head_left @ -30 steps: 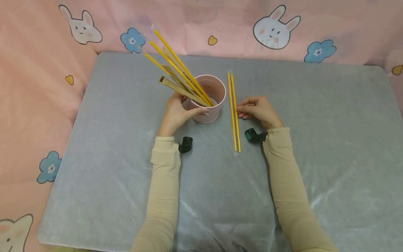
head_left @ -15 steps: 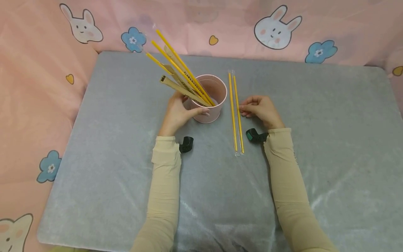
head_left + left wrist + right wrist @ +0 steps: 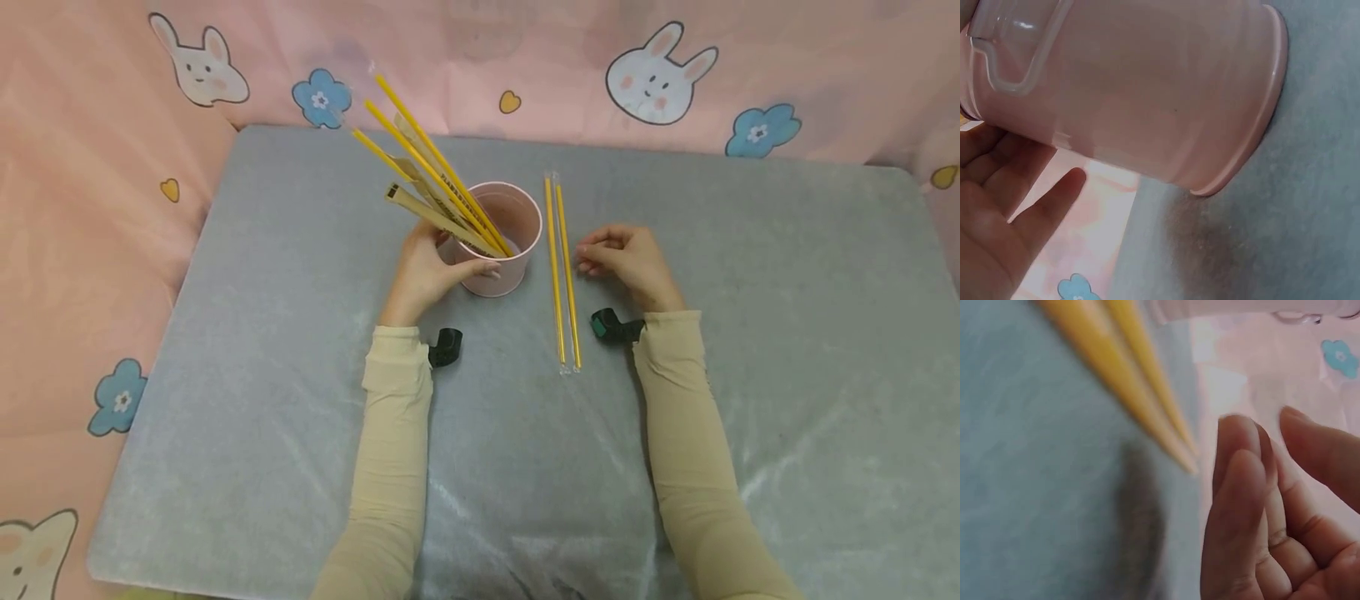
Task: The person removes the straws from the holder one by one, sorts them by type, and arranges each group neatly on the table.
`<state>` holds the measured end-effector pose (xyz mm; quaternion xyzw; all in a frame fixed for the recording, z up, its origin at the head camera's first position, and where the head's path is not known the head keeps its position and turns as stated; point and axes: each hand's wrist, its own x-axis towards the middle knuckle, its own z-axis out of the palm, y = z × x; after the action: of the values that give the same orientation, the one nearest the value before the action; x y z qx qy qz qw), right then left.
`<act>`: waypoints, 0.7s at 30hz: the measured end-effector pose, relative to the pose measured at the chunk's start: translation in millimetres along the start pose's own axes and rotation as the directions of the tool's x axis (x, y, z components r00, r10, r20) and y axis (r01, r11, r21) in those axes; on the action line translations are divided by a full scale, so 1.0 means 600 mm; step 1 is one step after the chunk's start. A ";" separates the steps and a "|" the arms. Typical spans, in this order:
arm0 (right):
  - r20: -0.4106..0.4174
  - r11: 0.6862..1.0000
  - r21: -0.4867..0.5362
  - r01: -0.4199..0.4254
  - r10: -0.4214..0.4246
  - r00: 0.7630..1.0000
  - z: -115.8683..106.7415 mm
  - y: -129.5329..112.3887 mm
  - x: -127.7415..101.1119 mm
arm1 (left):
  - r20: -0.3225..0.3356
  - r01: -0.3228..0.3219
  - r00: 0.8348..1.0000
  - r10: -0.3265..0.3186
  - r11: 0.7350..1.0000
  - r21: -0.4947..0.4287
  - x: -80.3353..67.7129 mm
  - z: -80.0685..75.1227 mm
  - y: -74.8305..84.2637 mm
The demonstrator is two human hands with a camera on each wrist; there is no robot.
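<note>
My left hand (image 3: 427,271) grips a pink pail (image 3: 491,282), thumb across the front of its rim, fingers round the left side. Several slim yellow straws (image 3: 414,127) in clear wrappers lean left out of the pail, along with a flat tan paper sleeve (image 3: 426,212). In the left wrist view the pail's smooth wall (image 3: 1147,81) fills the top. Two more wrapped yellow straws (image 3: 555,267) lie side by side on the table, right of the pail. Just right of them is my right hand (image 3: 626,260), its fingers loosely bent and holding nothing.
A grey cloth covers the table (image 3: 262,375). Behind it and on the left hangs a pink curtain (image 3: 450,83) printed with rabbits and blue flowers. A small black camera mount (image 3: 447,347) sits at the left wrist, another mount (image 3: 613,326) at the right.
The right-hand straw on the table has shifted slightly right, widening the gap between the two. My right hand has let go of it and drawn a little to the right. The left hand stays on the pail.
</note>
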<state>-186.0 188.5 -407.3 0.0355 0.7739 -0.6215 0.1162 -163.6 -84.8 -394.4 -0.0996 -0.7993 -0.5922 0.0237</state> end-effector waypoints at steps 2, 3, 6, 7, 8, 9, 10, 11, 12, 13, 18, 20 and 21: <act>-0.021 0.999 0.027 0.028 -0.028 0.999 0.000 -0.008 -0.004 | -0.019 -0.018 1.000 0.018 1.000 0.002 -0.001 0.002 -0.001; -0.032 0.998 0.041 0.045 -0.044 0.999 0.001 -0.012 -0.006 | -0.027 -0.021 0.999 0.021 1.000 -0.003 -0.002 0.003 0.000; -0.053 0.992 0.084 0.099 -0.095 0.994 0.002 -0.022 -0.011 | -0.045 -0.040 0.998 0.039 0.999 -0.020 -0.001 0.005 -0.001; -0.055 0.988 0.098 0.118 -0.113 0.992 0.002 -0.025 -0.013 | -0.048 -0.044 0.998 0.043 0.998 -0.033 -0.002 0.006 -0.001; -0.056 0.985 0.108 0.134 -0.129 0.990 0.002 -0.027 -0.014 | -0.049 -0.045 0.998 0.042 0.998 -0.050 -0.001 0.006 -0.002; -0.055 0.982 0.115 0.147 -0.142 0.988 0.002 -0.029 -0.015 | -0.051 -0.049 0.998 0.045 0.997 -0.066 -0.001 0.007 -0.002; -0.053 0.980 0.123 0.156 -0.151 0.987 0.002 -0.031 -0.016 | -0.053 -0.054 0.997 0.050 0.996 -0.073 -0.001 0.007 -0.003; -0.050 0.978 0.130 0.164 -0.158 0.986 0.002 -0.032 -0.017 | -0.054 -0.058 0.997 0.054 0.995 -0.080 0.000 0.007 -0.003; -0.048 0.976 0.138 0.168 -0.163 0.985 0.002 -0.033 -0.018 | -0.055 -0.060 0.997 0.056 0.994 -0.087 0.000 0.008 -0.002; -0.044 0.974 0.147 0.170 -0.166 0.985 0.001 -0.034 -0.019 | -0.054 -0.059 0.997 0.054 0.994 -0.093 0.000 0.008 -0.002; -0.031 0.965 0.193 0.178 -0.175 0.984 0.000 -0.037 -0.021 | -0.043 -0.049 0.998 0.045 0.994 -0.095 -0.001 0.010 0.001; -0.024 0.960 0.214 0.180 -0.179 0.984 -0.001 -0.038 -0.022 | -0.035 -0.053 0.998 0.050 0.993 -0.102 -0.001 0.010 0.002; -0.023 0.958 0.220 0.183 -0.182 0.983 -0.001 -0.038 -0.022 | -0.030 -0.057 0.998 0.054 0.993 -0.106 -0.001 0.011 0.002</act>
<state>-177.7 185.3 -382.3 -0.0225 0.7000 -0.7119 0.0529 -162.4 -78.3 -395.1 -0.1148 -0.7630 -0.6345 0.0458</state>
